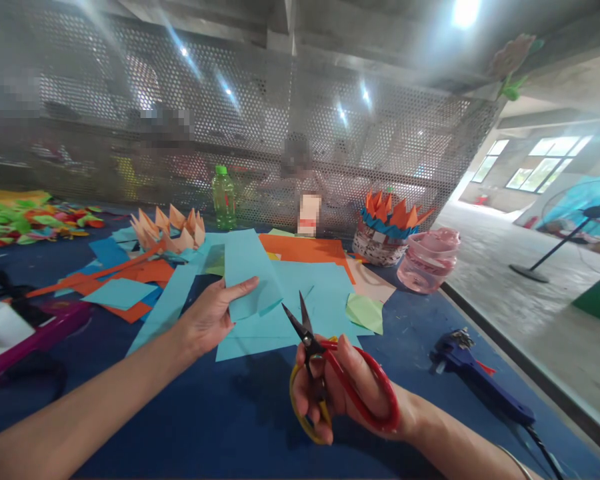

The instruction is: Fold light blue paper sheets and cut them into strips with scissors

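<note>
My left hand (213, 313) pinches a folded strip of light blue paper (250, 267), thumb on top, raised over the table. In my right hand (350, 380) is a pair of scissors (307, 343) with red and yellow handles. Their dark blades are parted and point up and left, close to the strip's lower right corner but apart from it. Under both hands lie larger light blue sheets (315, 313), with an orange sheet (305, 248) behind them. A small pale green paper piece (365, 312) rests at the sheets' right edge.
A glue gun (480, 380) lies at the right table edge, near a pink bottle (427, 260) and a paper basket (380, 230) with orange points. Left are a peach paper ring (170, 230), orange scraps and a purple object (35, 337). A green-capped bottle (223, 200) stands at the back.
</note>
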A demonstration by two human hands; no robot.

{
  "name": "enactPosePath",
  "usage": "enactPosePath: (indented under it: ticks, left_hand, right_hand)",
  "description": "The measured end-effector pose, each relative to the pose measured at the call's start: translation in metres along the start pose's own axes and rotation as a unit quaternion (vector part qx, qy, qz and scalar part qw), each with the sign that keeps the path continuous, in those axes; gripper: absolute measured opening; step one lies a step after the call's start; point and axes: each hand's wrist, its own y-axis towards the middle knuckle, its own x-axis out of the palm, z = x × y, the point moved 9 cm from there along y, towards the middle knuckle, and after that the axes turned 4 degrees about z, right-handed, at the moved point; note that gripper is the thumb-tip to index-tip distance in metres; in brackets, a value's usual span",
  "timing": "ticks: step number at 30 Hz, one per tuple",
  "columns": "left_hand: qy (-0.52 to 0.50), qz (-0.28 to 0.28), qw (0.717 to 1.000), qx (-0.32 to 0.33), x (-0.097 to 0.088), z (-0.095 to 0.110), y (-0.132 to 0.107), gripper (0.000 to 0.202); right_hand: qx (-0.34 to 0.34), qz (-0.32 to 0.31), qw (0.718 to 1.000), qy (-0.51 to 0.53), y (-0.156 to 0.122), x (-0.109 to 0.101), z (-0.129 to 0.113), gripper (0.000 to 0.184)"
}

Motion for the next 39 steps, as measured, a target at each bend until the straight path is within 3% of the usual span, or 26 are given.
enactPosePath:
  ticks: [5, 15, 21, 28, 34, 39]
  left_hand:
    - [-0.006, -0.016, 1.000, 0.008, 0.005, -0.001, -0.003, 0.013]
    - [-0.002, -0.074, 0.997, 0.025, 0.015, -0.004, -0.011, 0.018]
    - [-0.007, -0.049, 0.998, -0.028, 0.010, -0.020, -0.002, 0.017]
    - [0.005, -0.108, 0.990, -0.087, 0.018, -0.038, -0.006, 0.019]
    - [0.031, -0.153, 0.985, -0.079, 0.024, -0.044, -0.014, 0.026]
    - [0.038, -0.152, 0.985, -0.069, 0.023, -0.046, -0.011, 0.026]
  right_hand:
    - [0.020, -0.001, 1.000, -0.014, -0.001, 0.001, 0.002, 0.065]
    - [-0.005, 0.024, 1.000, -0.018, 0.006, -0.005, 0.002, 0.061]
    - [0.004, 0.042, 0.999, 0.001, 0.008, -0.007, 0.004, 0.060]
    - [0.001, 0.039, 0.999, 0.012, 0.011, -0.006, 0.005, 0.062]
    - [-0.006, 0.038, 0.999, 0.035, 0.010, -0.006, 0.006, 0.061]
    - [-0.021, 0.016, 0.998, 0.056, 0.009, -0.004, 0.002, 0.064]
